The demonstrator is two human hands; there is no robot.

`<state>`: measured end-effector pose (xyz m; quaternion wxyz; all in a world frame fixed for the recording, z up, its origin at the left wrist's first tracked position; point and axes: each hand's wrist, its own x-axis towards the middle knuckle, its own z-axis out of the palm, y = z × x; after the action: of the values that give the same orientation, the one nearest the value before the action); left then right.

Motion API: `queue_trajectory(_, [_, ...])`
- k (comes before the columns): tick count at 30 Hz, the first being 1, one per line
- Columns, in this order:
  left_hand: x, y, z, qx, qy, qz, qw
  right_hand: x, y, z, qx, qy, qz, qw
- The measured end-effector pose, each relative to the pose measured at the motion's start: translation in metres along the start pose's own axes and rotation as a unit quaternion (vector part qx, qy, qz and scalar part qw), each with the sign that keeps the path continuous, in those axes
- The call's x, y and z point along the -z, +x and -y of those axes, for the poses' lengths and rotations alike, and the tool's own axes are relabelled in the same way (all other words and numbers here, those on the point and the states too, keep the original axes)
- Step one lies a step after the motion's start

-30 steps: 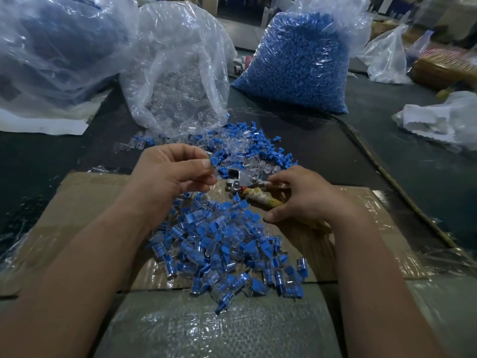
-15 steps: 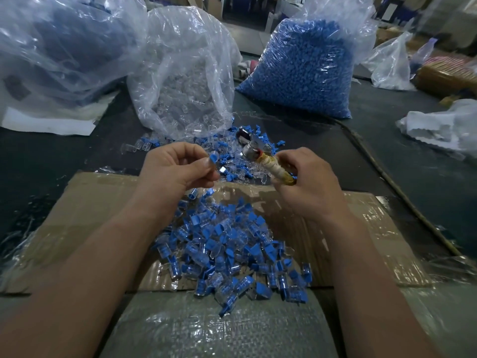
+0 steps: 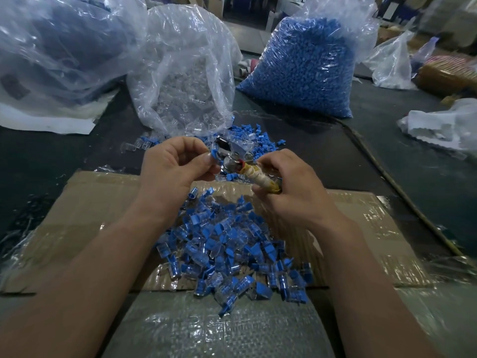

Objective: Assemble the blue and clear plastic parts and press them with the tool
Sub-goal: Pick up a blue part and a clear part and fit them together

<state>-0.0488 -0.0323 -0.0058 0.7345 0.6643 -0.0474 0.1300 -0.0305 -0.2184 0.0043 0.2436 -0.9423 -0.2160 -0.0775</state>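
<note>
In the head view, a flattened cardboard sheet (image 3: 90,215) lies on the dark worktop (image 3: 51,156), and everything else can be placed from it. Above the cardboard's far edge, the left hand (image 3: 175,166) pinches a small blue and clear part (image 3: 213,152) between thumb and forefinger, its other fingers curled in. Just to the right of it, also over that far edge, the right hand (image 3: 291,187) has its fingers wrapped round the tape-bound handle of the tool (image 3: 263,179). The tool's metal head points toward the pinched part and meets it, though whether it is closed on the part cannot be told. A heap of joined parts (image 3: 232,254) covers the middle of the cardboard and spills over its near edge onto a woven plastic sheet (image 3: 206,329). Just beyond the far edge, loose blue and clear pieces (image 3: 258,140) lie scattered on the worktop. Further beyond stand an open bag of clear parts (image 3: 185,81) and, to its right, a full bag of blue parts (image 3: 304,71). Beyond the cardboard's far left corner is a large, crumpled, clear bag (image 3: 59,47).
</note>
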Motion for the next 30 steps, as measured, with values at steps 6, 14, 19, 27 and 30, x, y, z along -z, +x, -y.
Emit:
queue_trajectory(6, [-0.0005,-0.0017,-0.0007,-0.005,0.02,0.003,1.0,-0.0006,-0.0015,0.0016,0.005,-0.015,0.014,1.0])
queue_trajectory(14, [-0.0033,-0.0043,-0.0013,-0.048,0.082,-0.022,0.995,-0.0036,-0.0013,0.0063,-0.004,-0.012,0.01,1.0])
queue_trajectory(19, [-0.0041,-0.005,-0.0015,-0.056,0.101,-0.029,0.993,-0.0045,-0.0014,0.0082,-0.016,0.0,0.016,1.0])
queue_trajectory(27, [-0.005,-0.0054,-0.0007,-0.053,0.115,-0.036,0.991,-0.0058,-0.001,0.0085,-0.042,0.008,0.032,0.999])
queue_trajectory(30, [-0.0058,-0.006,-0.0014,-0.052,0.118,-0.037,0.991,-0.0048,-0.0012,0.0086,-0.048,0.006,0.036,0.998])
